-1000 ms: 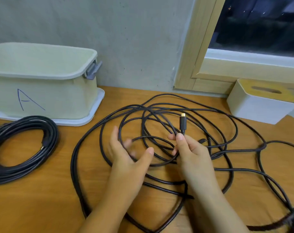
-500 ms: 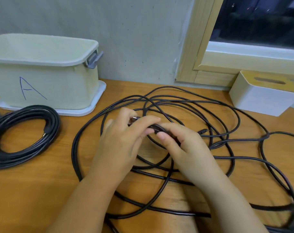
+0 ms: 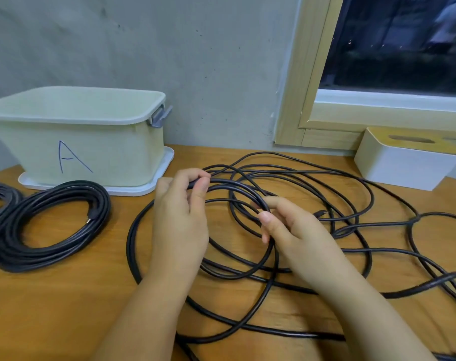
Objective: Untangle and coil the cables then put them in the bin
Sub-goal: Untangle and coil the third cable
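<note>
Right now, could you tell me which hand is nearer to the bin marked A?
Left. The left hand is beside the bin; the right hand is farther right.

A single capital letter "A", handwritten in thin dark blue marker strokes, stands on the front wall of the pale green rectangular plastic bin (image 3: 96, 149) at the middle left of the frame. No other text, label, brand, number or sign can be read anywhere else in view.
</note>
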Demonstrator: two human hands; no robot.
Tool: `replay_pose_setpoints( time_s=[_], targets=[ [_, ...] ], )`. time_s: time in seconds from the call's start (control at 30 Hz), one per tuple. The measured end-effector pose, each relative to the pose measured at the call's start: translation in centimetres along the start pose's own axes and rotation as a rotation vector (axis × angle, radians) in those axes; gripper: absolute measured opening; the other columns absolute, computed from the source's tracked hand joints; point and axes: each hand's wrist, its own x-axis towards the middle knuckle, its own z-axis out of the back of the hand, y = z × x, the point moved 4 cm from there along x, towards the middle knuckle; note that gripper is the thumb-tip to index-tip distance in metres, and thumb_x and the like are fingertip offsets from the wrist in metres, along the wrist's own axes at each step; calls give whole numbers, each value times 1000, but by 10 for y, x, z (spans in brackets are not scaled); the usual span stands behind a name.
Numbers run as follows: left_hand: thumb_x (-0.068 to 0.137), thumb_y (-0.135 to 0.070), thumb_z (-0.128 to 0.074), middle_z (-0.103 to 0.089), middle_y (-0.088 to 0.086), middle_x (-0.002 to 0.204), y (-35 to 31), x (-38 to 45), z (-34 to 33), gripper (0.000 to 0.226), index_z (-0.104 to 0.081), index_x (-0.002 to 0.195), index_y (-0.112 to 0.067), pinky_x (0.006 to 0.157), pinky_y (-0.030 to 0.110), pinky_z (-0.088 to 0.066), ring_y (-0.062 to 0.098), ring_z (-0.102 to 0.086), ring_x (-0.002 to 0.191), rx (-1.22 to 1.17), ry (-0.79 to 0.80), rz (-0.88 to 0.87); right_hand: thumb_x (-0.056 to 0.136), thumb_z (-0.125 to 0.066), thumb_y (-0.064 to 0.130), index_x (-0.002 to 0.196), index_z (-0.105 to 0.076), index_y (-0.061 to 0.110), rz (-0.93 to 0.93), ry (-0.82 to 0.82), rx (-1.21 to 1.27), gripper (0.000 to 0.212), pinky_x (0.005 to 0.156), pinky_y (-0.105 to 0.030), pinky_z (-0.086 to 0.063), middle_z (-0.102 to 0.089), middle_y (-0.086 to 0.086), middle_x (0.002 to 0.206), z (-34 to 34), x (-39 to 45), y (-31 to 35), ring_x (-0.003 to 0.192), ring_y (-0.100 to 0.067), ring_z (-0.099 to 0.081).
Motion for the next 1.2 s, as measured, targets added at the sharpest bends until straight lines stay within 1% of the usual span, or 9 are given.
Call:
replay_pose_setpoints(
  time_s=[0.17, 0.3, 0.43, 0.53, 0.63, 0.77, 0.93, 1.1, 1.2],
  targets=[
    [96, -21, -43, -38, -13, 106, -2, -3, -4, 20, -59, 89, -31, 92, 23, -37, 8, -42, 105, 159, 67, -72, 96, -41, 33, 98, -51, 53, 34, -178, -3, 23, 70, -3, -39, -58, 38, 94, 10, -1, 3, 92, 16, -52],
    [88, -20, -31, -55, -17, 110, -12, -6, -4, 39, -65, 106, -29, 105, 33, -16, 4, -38, 115, 399, 179, -404, 93, -39, 43, 97, -54, 57, 59, -139, -148, 21, 79, -21, -49, -66, 19, 92, 13, -2, 6, 91, 5, -56],
    [92, -47, -24, -58, -20, 105, -15, -16, -17, 43, -34, 134, -52, 85, 29, -46, 2, -53, 100, 246, 560, -371, 95, -37, 42, 117, -49, 48, 188, -116, -229, 26, 76, -24, -50, -64, 27, 96, 8, -3, 15, 91, 5, -58],
    [94, -44, -34, -55, -13, 87, -8, -14, -18, 39, -39, 131, -54, 70, 25, -44, 6, -53, 85, 230, 477, -376, 93, -41, 46, 109, -53, 52, 168, -123, -184, 21, 78, -19, -49, -59, 36, 89, 7, -3, 14, 92, 9, -56],
    [98, -39, -35, -59, -21, 102, -5, -8, -14, 33, -55, 124, -45, 79, 7, -40, -4, -51, 98, 208, 370, -310, 89, -49, 44, 123, -45, 50, 110, -98, -209, 34, 87, -11, -41, -50, 37, 102, 7, -2, 10, 101, 15, -45],
    [97, -30, -41, -58, -26, 111, -2, -4, -10, 31, -59, 120, -41, 82, -5, -30, -11, -49, 104, 163, 288, -163, 92, -50, 41, 132, -37, 47, 37, -63, -269, 42, 75, -3, -34, -41, 33, 106, 10, -2, 9, 102, 14, -34],
    [98, -28, -41, -61, -27, 101, 5, 1, -2, 26, -60, 112, -39, 72, -6, -32, -21, -49, 92, 39, 155, 4, 89, -52, 49, 135, -36, 42, -72, 21, -350, 50, 68, -9, -43, -49, 28, 86, 10, -3, 7, 82, 4, -51],
    [100, -28, -40, -60, -22, 83, 12, 5, 10, 22, -59, 110, -34, 62, 1, -37, -13, -55, 79, -46, -11, 129, 91, -41, 54, 101, -49, 45, -204, 134, -326, 15, 76, -21, -51, -57, 18, 85, 14, -4, -2, 82, -1, -56],
    [100, -28, -38, -60, -21, 96, 15, 7, 12, 26, -59, 117, -28, 65, 4, -35, -8, -54, 88, -73, -52, 172, 100, -33, 36, 90, -61, 34, -264, 136, -104, 30, 55, -20, -42, -49, 9, 61, 15, -2, -7, 54, -3, -47]
  ],
)
